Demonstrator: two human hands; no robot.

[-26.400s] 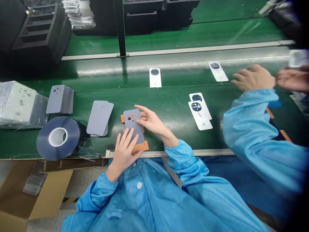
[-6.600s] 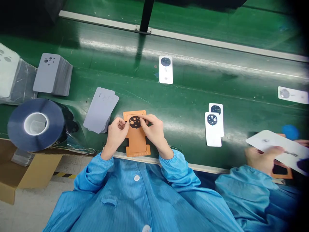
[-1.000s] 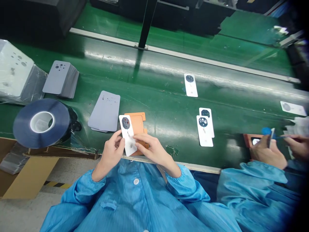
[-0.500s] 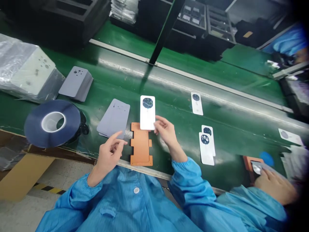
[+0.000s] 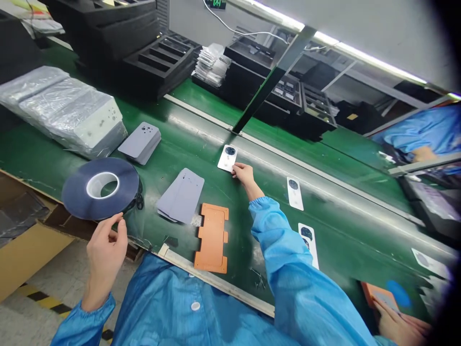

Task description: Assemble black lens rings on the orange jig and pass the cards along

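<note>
In right grip [image 5: 245, 173], white card [image 5: 226, 159] corner

Green bench top [image 5: 180, 149] runs diag. across, w/ a metal rail [image 5: 324, 174] along it & a dark post [image 5: 259, 98] rising there. Overhead: bright light strip [image 5: 370, 59]; white cable [image 5: 245, 34] droops nearby. Pale grey wall [image 5: 183, 19] at back, small green sign [image 5: 216, 4] cut off up top. Lower L: grey floor [image 5: 77, 262], prob. tiled, w/ yellow/blk striped tape [image 5: 46, 302].
</note>
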